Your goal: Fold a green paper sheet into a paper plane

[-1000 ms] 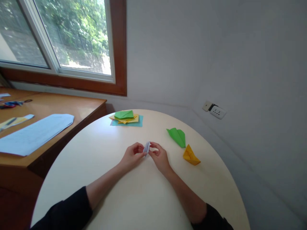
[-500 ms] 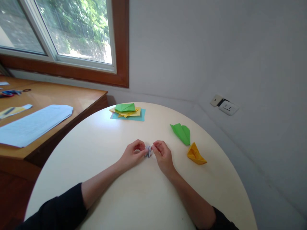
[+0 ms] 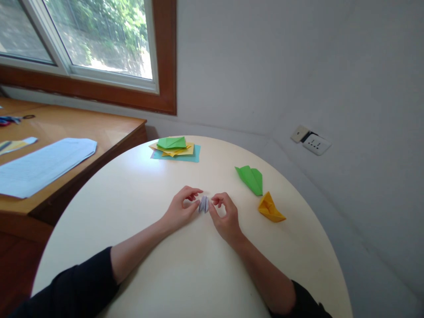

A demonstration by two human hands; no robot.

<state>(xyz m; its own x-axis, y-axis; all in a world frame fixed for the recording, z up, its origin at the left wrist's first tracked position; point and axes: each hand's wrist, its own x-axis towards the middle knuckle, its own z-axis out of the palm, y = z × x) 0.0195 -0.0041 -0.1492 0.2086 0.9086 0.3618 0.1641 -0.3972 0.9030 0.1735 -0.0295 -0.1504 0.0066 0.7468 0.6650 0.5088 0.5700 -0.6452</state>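
Observation:
A small pleated piece of white-grey folded paper (image 3: 203,204) stands between my hands near the middle of the round white table (image 3: 185,269). My left hand (image 3: 185,205) is open on its left side, thumb tip by the paper and index finger stretched out above it. At the paper's right edge, my right hand (image 3: 225,214) has thumb and index finger drawn close together on it; the exact contact is too small to see clearly. To the right lie a green folded paper plane (image 3: 251,179) and a yellow-orange paper boat (image 3: 270,207).
Toward the table's back left sits a stack of coloured papers (image 3: 175,149), green, yellow and blue. A wooden desk (image 3: 112,121) at left holds printed sheets (image 3: 49,163) and scissors (image 3: 11,119). Wall sockets (image 3: 316,144) are at right, beneath a grey wall.
My left fingers have opened and lifted off the folded paper, and more of it now shows. My right hand stays beside it. The view has tilted slightly downward.

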